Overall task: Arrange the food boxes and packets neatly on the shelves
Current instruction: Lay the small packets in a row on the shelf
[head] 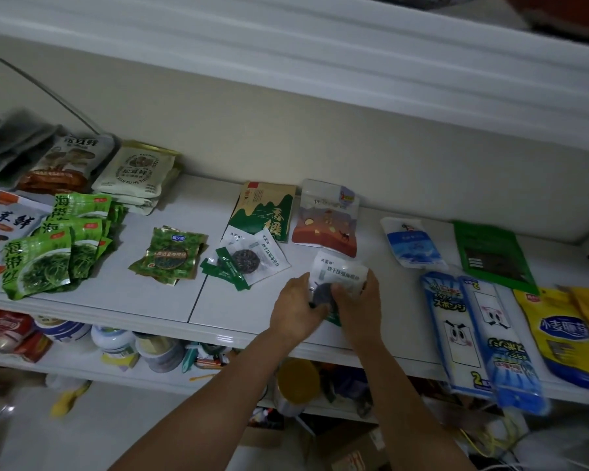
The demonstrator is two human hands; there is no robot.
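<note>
Gripping a white packet [341, 270] from both sides with left hand [295, 309] and right hand [359, 302], at the front part of the white shelf [133, 297]. Close by on the left, more white packets [249, 254] lying flat. Farther left, green seaweed packets [45, 256]. On the right, long blue sponge packs [456, 334] near the edge.

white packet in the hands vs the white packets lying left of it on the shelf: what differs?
The held packet is gripped by the left hand and right hand near the shelf's front edge; the lying packets rest untouched, farther back. The held packet bulges in the grip; the lying packets lie flat, overlapping. Both are white with a dark disc showing.
</note>
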